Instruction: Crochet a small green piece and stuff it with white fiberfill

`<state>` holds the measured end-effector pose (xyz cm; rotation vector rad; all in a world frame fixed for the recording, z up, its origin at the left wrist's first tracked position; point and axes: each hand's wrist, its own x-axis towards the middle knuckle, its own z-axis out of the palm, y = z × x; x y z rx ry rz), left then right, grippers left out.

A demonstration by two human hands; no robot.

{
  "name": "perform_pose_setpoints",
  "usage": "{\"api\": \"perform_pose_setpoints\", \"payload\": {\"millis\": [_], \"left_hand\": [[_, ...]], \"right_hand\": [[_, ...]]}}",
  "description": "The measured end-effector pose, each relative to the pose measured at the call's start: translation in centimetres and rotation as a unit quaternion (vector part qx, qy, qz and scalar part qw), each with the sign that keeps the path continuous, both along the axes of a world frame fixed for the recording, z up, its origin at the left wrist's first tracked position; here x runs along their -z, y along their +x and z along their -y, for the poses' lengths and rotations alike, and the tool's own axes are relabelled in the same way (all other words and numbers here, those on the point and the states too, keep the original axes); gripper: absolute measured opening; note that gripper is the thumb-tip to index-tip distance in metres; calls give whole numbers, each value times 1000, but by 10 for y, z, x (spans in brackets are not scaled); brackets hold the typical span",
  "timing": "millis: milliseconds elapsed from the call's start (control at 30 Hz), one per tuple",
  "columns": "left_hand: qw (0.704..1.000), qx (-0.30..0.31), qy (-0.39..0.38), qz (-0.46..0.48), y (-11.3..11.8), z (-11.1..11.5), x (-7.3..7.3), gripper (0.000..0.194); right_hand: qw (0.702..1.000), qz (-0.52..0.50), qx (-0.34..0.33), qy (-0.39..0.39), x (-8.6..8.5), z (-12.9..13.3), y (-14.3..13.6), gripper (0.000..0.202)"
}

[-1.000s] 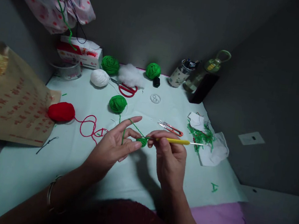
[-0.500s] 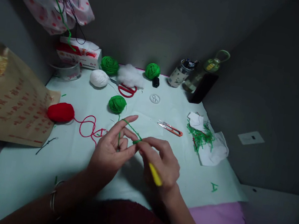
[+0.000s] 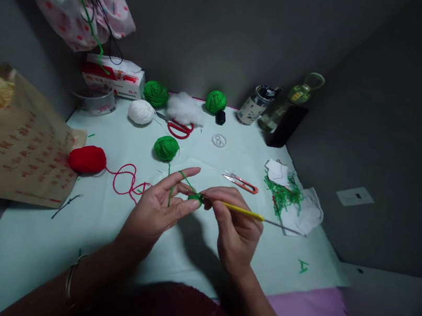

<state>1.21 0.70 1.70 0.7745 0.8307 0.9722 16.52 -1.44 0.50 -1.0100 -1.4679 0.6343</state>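
Observation:
My left hand (image 3: 160, 206) pinches a small piece of green crochet (image 3: 197, 197) between thumb and fingers. Green yarn (image 3: 190, 182) runs over its raised index finger and down across the palm. In my right hand (image 3: 238, 228) is a crochet hook (image 3: 242, 211) with a yellow handle and a metal shaft, held almost level. The hook's tip meets the green piece at the left fingertips; its exact place in the stitches is too small to tell. Just beyond the hands lies a green yarn ball (image 3: 166, 148), its strand leading toward my left hand.
Thread snips (image 3: 244, 184) lie right of centre, red-handled scissors (image 3: 179, 129) further back. A red yarn ball (image 3: 87, 159) rests against a paper bag (image 3: 31, 163) at left. Green scraps (image 3: 283, 190), a pen cup (image 3: 252, 106) and a bottle (image 3: 281, 113) stand or lie at right.
My right hand has turned, so the hook now lies nearly level and points right, with its metal end showing. The left index finger has shifted slightly right and down.

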Motion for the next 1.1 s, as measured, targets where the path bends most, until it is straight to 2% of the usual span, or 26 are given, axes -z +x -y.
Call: {"api": "perform_pose_setpoints", "payload": {"millis": [67, 133, 167, 233, 333, 433, 533, 667, 767, 900, 1000, 1100], "left_hand": [[1000, -11, 4, 10, 1, 0, 4, 60], [998, 22, -30, 59, 0, -3, 6, 55], [994, 41, -55, 88, 0, -4, 6, 50], [985, 61, -93, 131, -3, -8, 5, 40], [988, 31, -80, 128, -4, -9, 3, 36], [997, 31, -27, 67, -2, -6, 3, 43], [999, 28, 4, 17, 0, -3, 4, 44], [1000, 4, 2, -3, -2, -2, 3, 41], [1000, -1, -1, -12, -3, -2, -1, 39], [997, -8, 28, -66, -4, -1, -4, 39], [988, -36, 73, -129, -3, 2, -2, 38], [971, -84, 134, -181, 1, 7, 2, 36]], "right_hand": [[991, 112, 34, 56, 1, 4, -1, 33], [977, 184, 54, 95, 1, 6, 0, 37], [978, 175, 60, 97, 0, 5, 1, 35], [993, 73, 66, 67, -3, 2, 3, 29], [995, -97, 25, -8, -5, -4, 4, 23], [993, -107, -19, -49, -3, -7, 2, 17], [990, -124, -11, -71, 0, -6, 2, 16], [972, -201, -39, -117, 2, -7, 5, 17], [969, -206, -46, -129, -2, -7, 7, 19], [987, -133, -24, -92, -9, -1, 7, 19], [1000, 3, -3, -25, -13, 5, 6, 22], [986, 150, 6, 79, -14, 10, 5, 31]]}}
